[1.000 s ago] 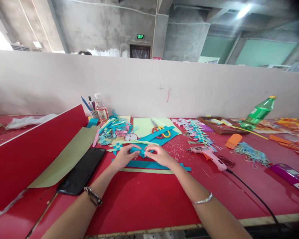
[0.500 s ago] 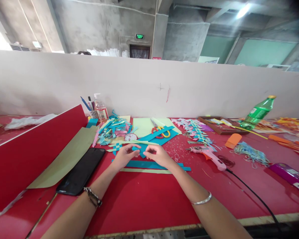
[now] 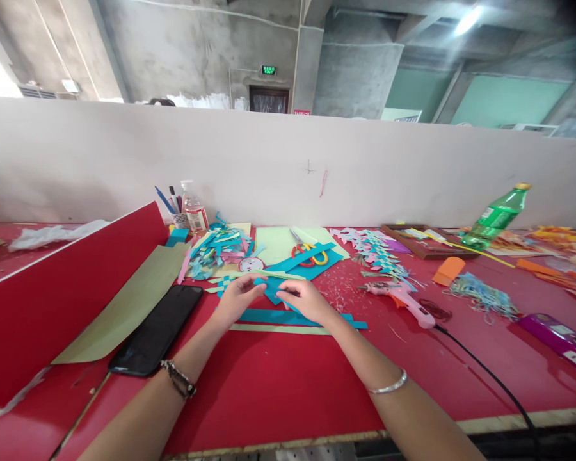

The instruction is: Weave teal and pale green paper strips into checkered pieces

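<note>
Over the middle of the red table, my left hand [image 3: 240, 297] is closed in a pinch, with teal-blue paper showing at its fingertips. Opposite it, my right hand [image 3: 307, 299] pinches too, and a blue paper strip [image 3: 272, 291] shows between the two hands. Fingers hide much of this piece. Partly behind my left hand is a small blue-and-green woven paper piece [image 3: 224, 282]. Flat on the table below my hands lie a loose blue strip [image 3: 269, 316] and a pale green strip [image 3: 283, 329].
Scissors [image 3: 319, 256] rest on paper sheets behind my hands, beside a heap of paper scraps [image 3: 221, 246]. A pink glue gun [image 3: 403, 299] with a black cord lies right, near a woven paper fringe [image 3: 377, 253]. A phone [image 3: 158, 333] lies left; a green bottle [image 3: 496, 218] leans far right.
My fingers have shifted slightly around the blue paper; my left fingertips have come closer together and turned a little. Everything else on the table looks the same.
</note>
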The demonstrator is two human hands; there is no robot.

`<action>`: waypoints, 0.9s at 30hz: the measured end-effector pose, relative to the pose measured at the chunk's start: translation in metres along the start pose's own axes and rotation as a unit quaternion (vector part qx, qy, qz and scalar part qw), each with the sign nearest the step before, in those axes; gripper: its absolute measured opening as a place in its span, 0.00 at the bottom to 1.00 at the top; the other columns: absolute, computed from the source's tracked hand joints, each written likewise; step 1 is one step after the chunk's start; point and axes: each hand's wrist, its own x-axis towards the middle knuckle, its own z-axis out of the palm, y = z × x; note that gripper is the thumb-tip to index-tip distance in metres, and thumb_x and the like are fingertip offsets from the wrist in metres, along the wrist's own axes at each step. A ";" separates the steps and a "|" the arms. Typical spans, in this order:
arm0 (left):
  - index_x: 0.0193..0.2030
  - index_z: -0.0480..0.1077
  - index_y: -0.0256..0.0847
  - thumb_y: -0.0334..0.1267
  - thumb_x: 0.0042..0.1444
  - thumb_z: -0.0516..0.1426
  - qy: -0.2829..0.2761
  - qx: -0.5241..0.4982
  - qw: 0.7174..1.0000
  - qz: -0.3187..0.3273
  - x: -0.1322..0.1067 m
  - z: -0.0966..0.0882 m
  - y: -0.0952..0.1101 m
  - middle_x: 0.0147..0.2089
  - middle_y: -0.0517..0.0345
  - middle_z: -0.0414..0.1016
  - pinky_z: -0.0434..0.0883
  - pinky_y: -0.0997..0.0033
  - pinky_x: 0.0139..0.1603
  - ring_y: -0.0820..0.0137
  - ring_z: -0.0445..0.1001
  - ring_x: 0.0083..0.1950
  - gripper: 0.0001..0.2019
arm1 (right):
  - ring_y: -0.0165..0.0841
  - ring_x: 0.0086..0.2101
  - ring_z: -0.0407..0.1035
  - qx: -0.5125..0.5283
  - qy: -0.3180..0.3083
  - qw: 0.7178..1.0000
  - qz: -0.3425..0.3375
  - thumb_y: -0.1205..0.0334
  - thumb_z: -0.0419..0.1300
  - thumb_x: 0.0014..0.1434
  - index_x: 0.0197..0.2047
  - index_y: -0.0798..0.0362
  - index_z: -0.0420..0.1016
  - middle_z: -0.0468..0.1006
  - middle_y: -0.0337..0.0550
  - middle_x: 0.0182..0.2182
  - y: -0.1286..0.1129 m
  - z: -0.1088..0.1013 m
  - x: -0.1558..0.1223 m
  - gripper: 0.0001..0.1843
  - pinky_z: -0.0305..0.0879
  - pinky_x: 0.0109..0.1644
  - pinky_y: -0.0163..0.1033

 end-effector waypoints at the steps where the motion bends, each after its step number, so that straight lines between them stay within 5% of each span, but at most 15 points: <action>1: 0.31 0.67 0.36 0.46 0.43 0.54 0.006 0.006 1.000 -0.004 0.001 0.000 0.000 0.22 0.63 0.65 0.63 0.77 0.27 0.76 0.63 0.25 0.14 | 0.25 0.20 0.58 0.001 0.000 1.000 -0.001 0.55 0.50 0.52 0.24 0.54 0.65 0.63 0.34 0.17 0.000 0.000 0.000 0.12 0.56 0.24 0.30; 5: 0.18 0.64 0.36 0.49 0.45 0.52 0.014 0.050 0.999 -0.014 0.002 -0.001 -0.001 0.17 0.62 0.64 0.61 0.77 0.25 0.76 0.62 0.22 0.17 | 0.27 0.21 0.60 -0.027 -0.001 1.000 -0.002 0.55 0.49 0.53 0.25 0.53 0.66 0.65 0.35 0.18 0.002 0.001 0.001 0.12 0.58 0.26 0.32; 11: 0.20 0.66 0.36 0.48 0.45 0.52 0.002 0.055 0.998 -0.010 0.002 -0.001 -0.002 0.18 0.62 0.66 0.61 0.78 0.25 0.76 0.63 0.22 0.16 | 0.34 0.38 0.63 -0.161 0.058 0.985 -0.026 0.53 0.56 0.47 0.41 0.48 0.66 0.71 0.41 0.34 -0.003 0.001 -0.003 0.17 0.54 0.45 0.41; 17: 0.20 0.65 0.36 0.46 0.48 0.51 -0.011 0.067 0.998 0.006 0.001 -0.002 -0.002 0.17 0.63 0.65 0.60 0.78 0.25 0.76 0.62 0.22 0.15 | 0.37 0.43 0.60 -0.230 0.040 0.971 -0.054 0.56 0.54 0.50 0.46 0.48 0.63 0.70 0.42 0.42 -0.003 0.003 -0.004 0.18 0.46 0.50 0.46; 27: 0.19 0.65 0.35 0.45 0.48 0.51 0.001 0.097 0.995 0.029 0.002 -0.004 -0.002 0.16 0.64 0.62 0.58 0.78 0.24 0.77 0.59 0.21 0.16 | 0.34 0.43 0.64 -0.123 0.036 0.991 -0.039 0.56 0.53 0.51 0.46 0.51 0.64 0.70 0.44 0.43 0.001 0.003 -0.001 0.19 0.60 0.44 0.38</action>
